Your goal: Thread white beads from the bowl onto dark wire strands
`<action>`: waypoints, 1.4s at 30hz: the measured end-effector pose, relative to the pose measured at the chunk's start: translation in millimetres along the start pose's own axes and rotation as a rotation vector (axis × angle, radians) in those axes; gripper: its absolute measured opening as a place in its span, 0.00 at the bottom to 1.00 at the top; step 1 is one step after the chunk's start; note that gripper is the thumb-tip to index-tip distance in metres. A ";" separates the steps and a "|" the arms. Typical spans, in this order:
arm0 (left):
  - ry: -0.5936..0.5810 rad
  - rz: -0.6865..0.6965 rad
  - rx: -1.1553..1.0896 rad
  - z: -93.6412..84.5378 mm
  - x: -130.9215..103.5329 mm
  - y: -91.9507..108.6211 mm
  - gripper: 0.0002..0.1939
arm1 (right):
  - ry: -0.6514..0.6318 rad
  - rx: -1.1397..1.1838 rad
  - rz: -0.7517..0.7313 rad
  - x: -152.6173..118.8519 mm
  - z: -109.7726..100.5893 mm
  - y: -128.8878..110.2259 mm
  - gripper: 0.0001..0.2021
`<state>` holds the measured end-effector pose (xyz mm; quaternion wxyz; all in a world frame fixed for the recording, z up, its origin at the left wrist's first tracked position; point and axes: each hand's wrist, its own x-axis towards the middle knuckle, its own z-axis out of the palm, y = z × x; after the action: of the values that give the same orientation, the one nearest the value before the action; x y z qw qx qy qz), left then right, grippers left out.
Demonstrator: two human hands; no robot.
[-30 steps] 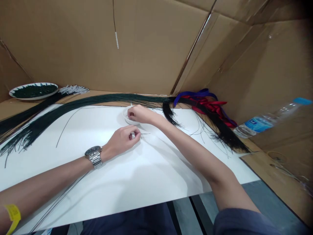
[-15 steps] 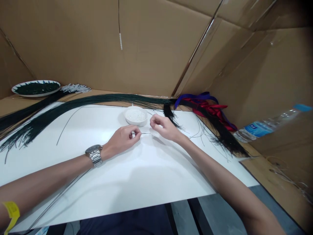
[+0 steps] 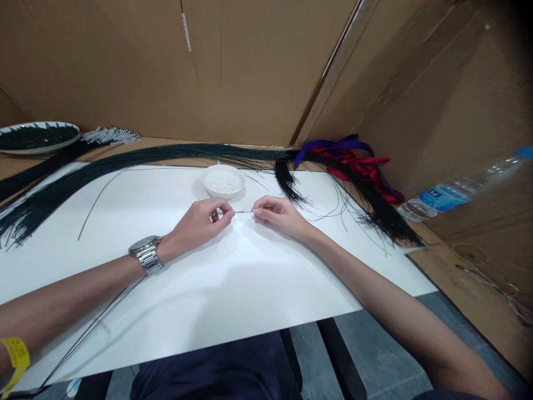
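Thumb and fingers of my left hand (image 3: pixel 204 220) are pinched on a thin dark cord (image 3: pixel 242 211). A short stretch of it spans the gap to my right hand (image 3: pixel 280 215), whose closed fingertips meet the cord's end. Whatever tiny piece those right fingertips may hold is too small to make out. Just behind both hands stands a white bowl (image 3: pixel 225 194) with small white beads (image 3: pixel 222 180) in it. Long cord strands (image 3: pixel 112 301) run along under my left forearm toward the near table edge.
A long dark cord bundle (image 3: pixel 166 153) arches across the back of the white table (image 3: pixel 250 289). Purple and red ribbons (image 3: pixel 350 158) lie at its right, near a tilted plastic bottle (image 3: pixel 443 197). Back left are a plate (image 3: pixel 41 149) and beaded cord ends (image 3: pixel 110 135). Cardboard walls (image 3: pixel 258 72) surround the table.
My right hand has come from beside the bowl to the cord's end, and its fingertips now meet it. My left hand keeps its pinch. The whole view has shifted slightly.
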<state>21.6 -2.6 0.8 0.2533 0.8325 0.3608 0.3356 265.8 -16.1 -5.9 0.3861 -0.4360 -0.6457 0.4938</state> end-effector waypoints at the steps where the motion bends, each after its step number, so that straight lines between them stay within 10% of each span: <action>1: 0.002 0.005 0.001 0.2 0.0 -0.2 0.09 | 0.008 0.016 0.004 0.4 -0.7 1.1 0.14; 42: 0.041 0.092 -0.037 1.5 -0.1 -1.0 0.06 | 0.170 0.368 0.087 -1.0 17.0 -13.8 0.04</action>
<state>22.3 -2.4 -0.9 0.2455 0.8364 0.3211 0.3702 247.8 -24.0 3.8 0.4907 -0.4258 -0.4901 0.5811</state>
